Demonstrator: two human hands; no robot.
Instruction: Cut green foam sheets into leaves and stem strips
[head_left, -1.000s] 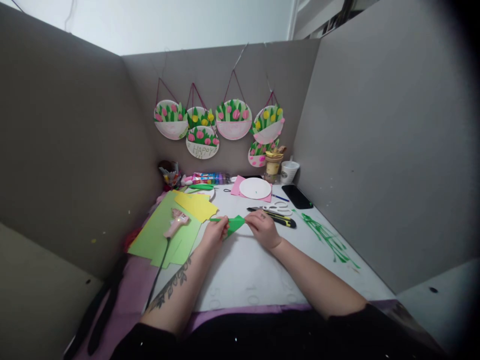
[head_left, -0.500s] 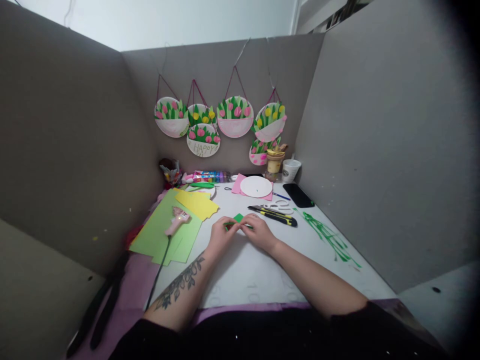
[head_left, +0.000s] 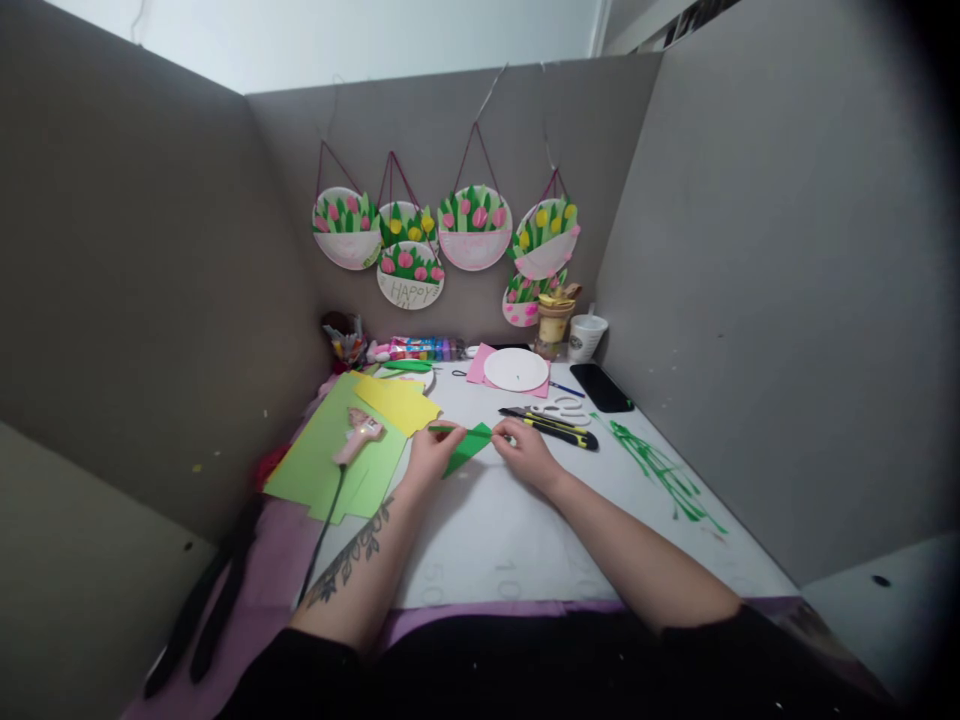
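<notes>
My left hand (head_left: pixel 430 456) pinches one end of a narrow, rolled or folded strip of green paper (head_left: pixel 478 433). The strip's other end is between the fingertips of my right hand (head_left: pixel 526 452), so it stretches level across the gap. Just below it a flat piece of green paper (head_left: pixel 466 454) lies on the white table, partly covered by my left hand. Beyond my right hand are a black-and-yellow utility knife (head_left: pixel 559 431) and white-handled scissors (head_left: pixel 566 409). A pink glue gun (head_left: pixel 361 438) rests left of my left hand.
Light green sheets (head_left: pixel 315 470) and yellow paper (head_left: pixel 394 398) cover the left side. A white paper plate (head_left: pixel 516 369) sits on pink paper at the back. Green scraps (head_left: pixel 667 478) and a black phone (head_left: pixel 602 388) lie right. Plate baskets (head_left: pixel 475 248) hang on the grey partition.
My hands have drawn apart, stretching the green strip between them. More of the flat green paper below now shows. The view has shifted slightly.
</notes>
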